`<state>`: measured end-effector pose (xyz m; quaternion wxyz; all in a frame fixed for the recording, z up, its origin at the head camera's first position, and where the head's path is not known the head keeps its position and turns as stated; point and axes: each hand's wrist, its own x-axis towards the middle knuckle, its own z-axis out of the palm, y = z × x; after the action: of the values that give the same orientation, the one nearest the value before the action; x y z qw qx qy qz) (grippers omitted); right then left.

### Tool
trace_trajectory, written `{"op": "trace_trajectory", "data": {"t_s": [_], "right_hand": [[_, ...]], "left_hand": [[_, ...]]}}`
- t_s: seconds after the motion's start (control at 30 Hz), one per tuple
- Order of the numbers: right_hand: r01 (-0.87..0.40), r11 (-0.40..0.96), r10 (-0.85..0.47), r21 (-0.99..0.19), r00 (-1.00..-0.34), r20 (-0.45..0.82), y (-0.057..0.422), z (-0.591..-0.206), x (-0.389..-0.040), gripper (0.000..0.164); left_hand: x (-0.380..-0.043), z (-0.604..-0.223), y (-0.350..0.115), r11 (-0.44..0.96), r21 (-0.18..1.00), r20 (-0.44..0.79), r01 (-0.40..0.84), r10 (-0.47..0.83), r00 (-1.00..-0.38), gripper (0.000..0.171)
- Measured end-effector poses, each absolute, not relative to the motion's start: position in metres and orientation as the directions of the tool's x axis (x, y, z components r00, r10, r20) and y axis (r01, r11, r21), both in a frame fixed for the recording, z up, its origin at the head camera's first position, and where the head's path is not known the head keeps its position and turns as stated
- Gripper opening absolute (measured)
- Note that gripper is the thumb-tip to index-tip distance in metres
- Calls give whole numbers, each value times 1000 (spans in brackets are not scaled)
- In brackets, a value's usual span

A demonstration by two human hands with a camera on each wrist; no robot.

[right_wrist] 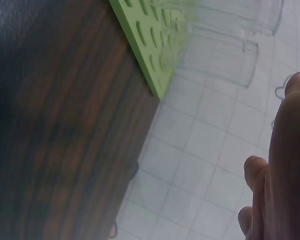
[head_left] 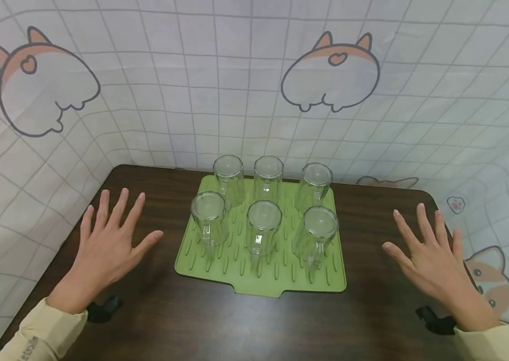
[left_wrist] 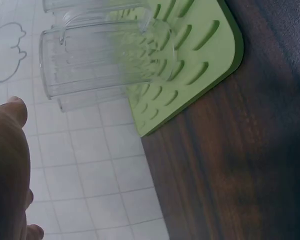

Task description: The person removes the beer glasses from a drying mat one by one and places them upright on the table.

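Several clear glass mugs stand upside down on a green drying mat [head_left: 254, 285], three in a back row and three in front. The front row holds a left mug [head_left: 209, 208], a middle mug [head_left: 264, 218] and a right mug [head_left: 320, 224], their handles facing the near side. To the left of the mat, my left hand [head_left: 106, 244] is spread palm down over the table, holding nothing. My right hand [head_left: 435, 258] is likewise spread, off to the mat's right. In the left wrist view, the thumb [left_wrist: 12, 112] shows apart from the nearest mug [left_wrist: 100, 62].
The dark wooden table [head_left: 254, 326] has rounded back corners. A white gridded cloth [head_left: 218, 85] with cartoon dogs hangs behind it and along both sides. The three back mugs [head_left: 269, 170] stand near the table's far edge. Dark straps circle both wrists.
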<state>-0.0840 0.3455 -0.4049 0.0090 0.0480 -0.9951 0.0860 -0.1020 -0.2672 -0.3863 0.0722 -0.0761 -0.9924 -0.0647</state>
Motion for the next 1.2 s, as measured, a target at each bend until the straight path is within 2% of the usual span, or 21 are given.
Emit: {"op": "trace_trajectory", "data": {"t_s": [0.4, 0.7, 0.97, 1.07, 1.2], "right_hand": [[-100, 980, -96, -174, -995, 28, 327, -425, -81, 78], [-102, 973, -100, -208, -995, 16, 314, -442, -80, 77], [-96, 968, -104, -231, -994, -23, 304, -451, -77, 78], [-99, 966, -110, -239, -993, -35, 300, -454, -77, 78], [-99, 964, -111, -245, -993, -33, 296, -458, -76, 78]], "left_hand": [[-101, -405, -258, 959, 165, 218, 231, 193, -957, 85], [-101, -422, -249, 922, 182, 393, 341, 250, -885, 74], [-100, -439, -240, 848, 298, 462, 439, 275, -843, 60], [-98, -448, -236, 794, 334, 495, 508, 311, -812, 58], [-95, -458, -232, 759, 367, 517, 538, 315, -796, 58]]}}
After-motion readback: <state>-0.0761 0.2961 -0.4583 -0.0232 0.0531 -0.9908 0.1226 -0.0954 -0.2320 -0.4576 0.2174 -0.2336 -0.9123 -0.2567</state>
